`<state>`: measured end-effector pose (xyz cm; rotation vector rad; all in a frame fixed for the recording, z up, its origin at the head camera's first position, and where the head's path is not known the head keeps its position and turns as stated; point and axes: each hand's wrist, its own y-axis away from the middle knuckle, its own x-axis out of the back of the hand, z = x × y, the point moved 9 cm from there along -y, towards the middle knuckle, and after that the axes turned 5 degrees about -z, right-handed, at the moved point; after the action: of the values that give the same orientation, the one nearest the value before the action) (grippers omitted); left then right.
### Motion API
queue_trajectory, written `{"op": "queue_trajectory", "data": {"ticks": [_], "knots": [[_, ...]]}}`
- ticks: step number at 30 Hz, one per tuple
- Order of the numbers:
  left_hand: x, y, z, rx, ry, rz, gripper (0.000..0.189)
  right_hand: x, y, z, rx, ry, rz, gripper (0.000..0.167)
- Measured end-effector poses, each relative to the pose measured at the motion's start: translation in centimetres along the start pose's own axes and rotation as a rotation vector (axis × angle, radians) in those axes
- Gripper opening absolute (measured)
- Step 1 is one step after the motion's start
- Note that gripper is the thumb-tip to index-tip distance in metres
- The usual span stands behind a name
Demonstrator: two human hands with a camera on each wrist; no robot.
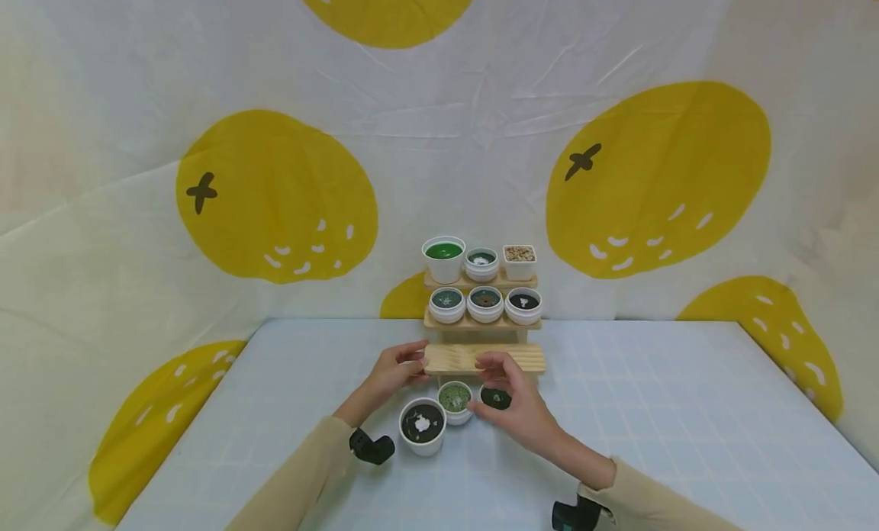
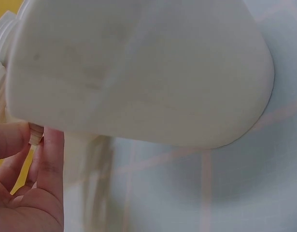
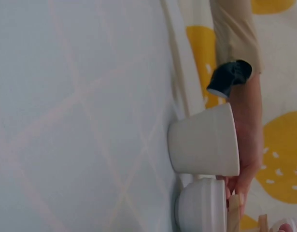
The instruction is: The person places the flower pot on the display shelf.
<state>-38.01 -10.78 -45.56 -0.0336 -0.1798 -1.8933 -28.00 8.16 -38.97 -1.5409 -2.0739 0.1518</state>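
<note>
My left hand (image 1: 393,372) grips the left end of the lowest wooden shelf (image 1: 453,357) of a tiered stand. In the left wrist view its thumb and fingers (image 2: 50,169) pinch the wood. My right hand (image 1: 519,415) hovers with fingers and thumb curved apart, holding nothing I can see. Through that gap shows a pot with dark green filling (image 1: 496,398), partly hidden by the hand. Beside it stands a round white pot with light green filling (image 1: 455,400). A taller white pot (image 3: 206,140) with dark filling is nearest me, next to my left wrist.
Two higher tiers of the stand carry small white pots: a middle row with a left pot (image 1: 448,305), and a top row with a bright green one (image 1: 444,259) and a square one (image 1: 519,262). Behind the pale blue checked tabletop (image 1: 652,424) hangs a fruit-printed cloth (image 1: 481,157).
</note>
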Motion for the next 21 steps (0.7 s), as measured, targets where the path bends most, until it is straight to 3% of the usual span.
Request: {"op": "queue_trajectory", "data": {"ticks": [11,21], "knots": [[0.1,-0.3,-0.2,0.003,0.018,0.006,0.044,-2.0,0.5,-0.5,-0.005,-0.047,-0.101,0.062],[0.1,-0.2,-0.2,0.029,0.004,0.019,0.043,-3.7,1.0,-0.1,-0.067,-0.079,-0.167,0.063]]}}
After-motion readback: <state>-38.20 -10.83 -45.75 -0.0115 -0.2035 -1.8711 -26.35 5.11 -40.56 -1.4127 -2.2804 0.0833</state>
